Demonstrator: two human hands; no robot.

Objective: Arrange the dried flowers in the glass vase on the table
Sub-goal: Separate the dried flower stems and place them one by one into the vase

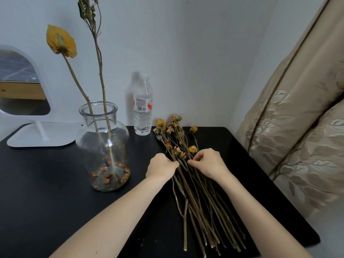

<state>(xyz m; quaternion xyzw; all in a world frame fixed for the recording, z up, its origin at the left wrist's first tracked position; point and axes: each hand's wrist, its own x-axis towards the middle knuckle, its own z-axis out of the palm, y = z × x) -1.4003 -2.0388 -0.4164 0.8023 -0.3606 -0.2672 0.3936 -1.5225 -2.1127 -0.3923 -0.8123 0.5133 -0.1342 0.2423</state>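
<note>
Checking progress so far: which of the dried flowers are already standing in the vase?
Two: the tall stem with the big yellow bloom and the leafy stem beside it, upright in the glass vase. The bundle lies flat on the table.

Home bedroom corner: black table [55, 183], standing vanity mirror [24, 81], patterned curtain [297, 127], water bottle [143, 107].

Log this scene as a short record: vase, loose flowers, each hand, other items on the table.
vase: glass vase, upright at table's left, two tall dried stems in it, fallen petals at the bottom
loose flowers: bundle of dried flowers lying flat on the black table, heads toward the wall
left hand: left hand on the bundle, fingers pinching stems
right hand: right hand on the bundle, fingers on stems
other items: water bottle, white mirror
</note>
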